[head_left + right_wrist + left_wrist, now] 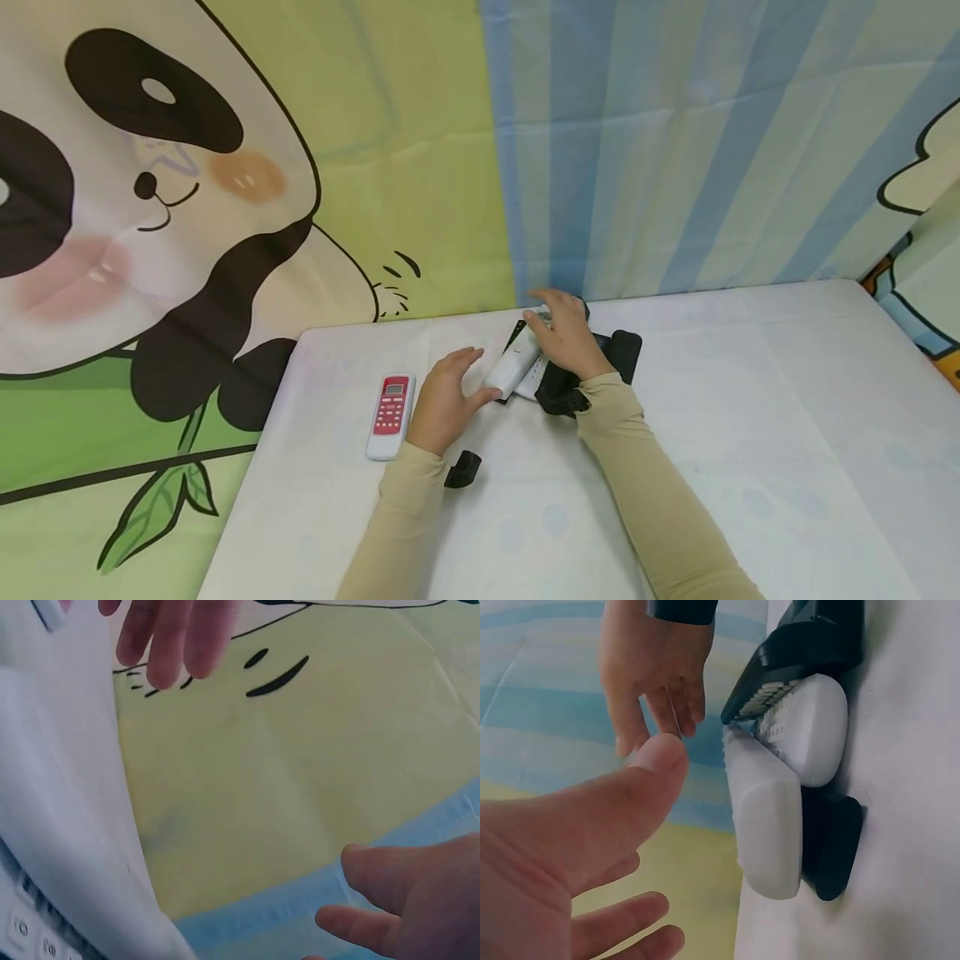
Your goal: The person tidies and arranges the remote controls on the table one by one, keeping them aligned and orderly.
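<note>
A pile of remote controls lies near the table's back edge, with a white remote leaning on top. Under it are a second white remote, its buttons partly showing, and a black remote. My left hand is at the pile's left, fingers spread and thumb pointing at the white remote's near end; the left wrist view shows a gap between them. Over the far end hovers my right hand, fingers apart in the right wrist view and gripping nothing there. It hides part of the pile in the head view.
A white remote with a red face lies alone left of my left hand. More black objects sit at the pile's right side. The white-covered table meets a printed panda curtain at its back edge.
</note>
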Action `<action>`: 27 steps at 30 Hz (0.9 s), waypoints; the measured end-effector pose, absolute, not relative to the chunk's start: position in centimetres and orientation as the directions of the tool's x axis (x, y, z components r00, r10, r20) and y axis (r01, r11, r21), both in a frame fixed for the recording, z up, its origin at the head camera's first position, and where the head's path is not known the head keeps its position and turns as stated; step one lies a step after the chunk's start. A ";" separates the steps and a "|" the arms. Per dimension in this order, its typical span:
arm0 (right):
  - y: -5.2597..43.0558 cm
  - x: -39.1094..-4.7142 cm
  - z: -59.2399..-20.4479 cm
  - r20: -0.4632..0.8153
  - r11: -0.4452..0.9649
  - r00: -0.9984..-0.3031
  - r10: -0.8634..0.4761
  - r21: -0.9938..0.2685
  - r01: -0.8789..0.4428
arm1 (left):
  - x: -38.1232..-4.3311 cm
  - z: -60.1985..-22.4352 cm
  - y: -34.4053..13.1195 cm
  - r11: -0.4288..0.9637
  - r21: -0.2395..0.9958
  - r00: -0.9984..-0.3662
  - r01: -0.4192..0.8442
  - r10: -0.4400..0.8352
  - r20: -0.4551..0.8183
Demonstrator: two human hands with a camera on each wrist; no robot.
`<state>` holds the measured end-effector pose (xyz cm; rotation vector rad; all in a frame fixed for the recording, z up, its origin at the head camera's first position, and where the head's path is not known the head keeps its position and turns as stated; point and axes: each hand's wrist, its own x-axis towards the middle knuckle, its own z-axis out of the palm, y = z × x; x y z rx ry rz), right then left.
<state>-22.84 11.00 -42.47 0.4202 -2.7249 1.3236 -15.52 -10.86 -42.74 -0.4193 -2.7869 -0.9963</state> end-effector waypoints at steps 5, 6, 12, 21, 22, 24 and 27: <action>11.8 -23.1 -42.7 0.152 0.643 -0.971 -0.183 -0.729 -0.235 | -15.9 -43.0 -10.0 0.764 0.578 -0.957 0.289 0.210 0.201; 11.9 -23.1 -42.7 0.146 0.649 -0.973 -0.179 -0.726 -0.229 | -16.0 -43.0 -9.9 0.766 0.576 -0.958 0.285 0.211 0.193; 12.1 -23.3 -43.3 0.116 0.701 -0.974 -0.195 -0.678 -0.221 | -16.2 -43.7 -9.6 0.787 0.562 -0.967 0.255 0.205 0.152; 12.1 -23.3 -43.7 0.058 0.734 -0.978 -0.199 -0.652 -0.188 | -16.1 -44.6 -9.5 0.785 0.557 -0.962 0.271 0.235 0.137; 12.1 -23.3 -43.7 0.055 0.740 -0.979 -0.198 -0.646 -0.186 | -16.1 -44.6 -9.6 0.784 0.557 -0.961 0.274 0.239 0.138; 12.1 -23.4 -43.8 0.056 0.756 -0.978 -0.199 -0.626 -0.190 | -16.2 -44.7 -9.6 0.784 0.553 -0.959 0.283 0.249 0.137; 12.1 -23.5 -44.0 0.069 0.779 -0.976 -0.207 -0.592 -0.207 | -16.3 -44.9 -9.7 0.778 0.555 -0.955 0.295 0.264 0.137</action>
